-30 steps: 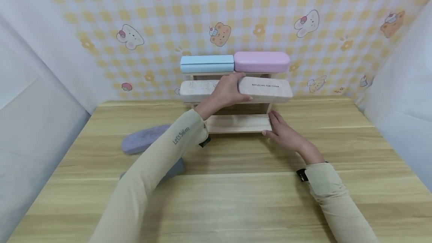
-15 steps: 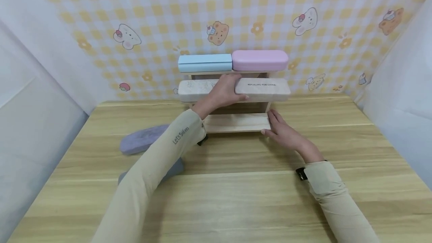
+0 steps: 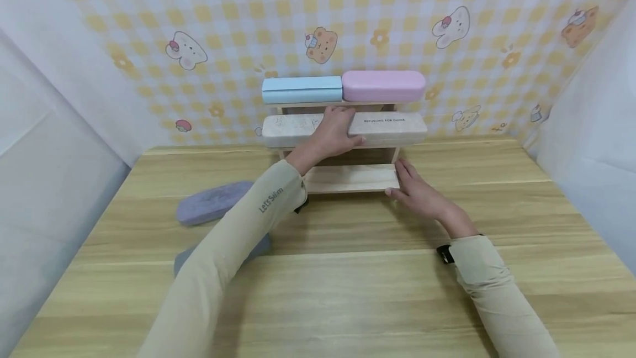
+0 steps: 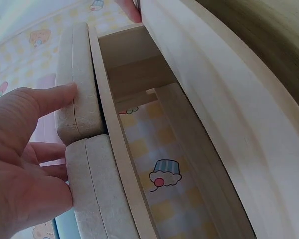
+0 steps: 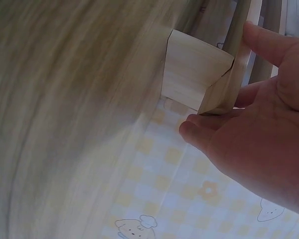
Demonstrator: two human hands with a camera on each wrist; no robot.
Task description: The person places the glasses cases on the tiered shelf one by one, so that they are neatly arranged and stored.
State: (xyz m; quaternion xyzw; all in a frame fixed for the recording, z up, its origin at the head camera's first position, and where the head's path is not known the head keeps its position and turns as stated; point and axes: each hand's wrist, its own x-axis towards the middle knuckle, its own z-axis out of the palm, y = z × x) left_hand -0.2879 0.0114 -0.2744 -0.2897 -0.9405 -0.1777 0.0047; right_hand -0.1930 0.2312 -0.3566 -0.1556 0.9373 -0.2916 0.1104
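Observation:
A stepped wooden rack [image 3: 353, 179] carries glasses cases on its upper two tiers. On the middle tier my left hand [image 3: 333, 134] holds the left end of a pale case [image 3: 392, 130] printed "REFUELING FOR CHINA", thumb on its front, other fingers over its back. Beside it, end to end, lies a second pale case [image 3: 288, 130], partly hidden by that hand. My right hand [image 3: 419, 195] grips the right end of the rack's bottom shelf, its thumb at the front edge; the right wrist view shows the fingers around the wooden end [image 5: 224, 92]. Nothing lies on the visible part of that shelf.
A light blue case [image 3: 302, 90] and a pink case [image 3: 383, 86] fill the top tier. Left on the table, a purple case [image 3: 211, 203] and a grey-blue case [image 3: 258, 248] lie partly behind my left sleeve. A checked cloth [image 3: 228, 43] hangs behind the rack.
The printed pale case has shifted slightly left and now lies more in line with its neighbour, my left hand still on it. My right hand stays at the shelf end.

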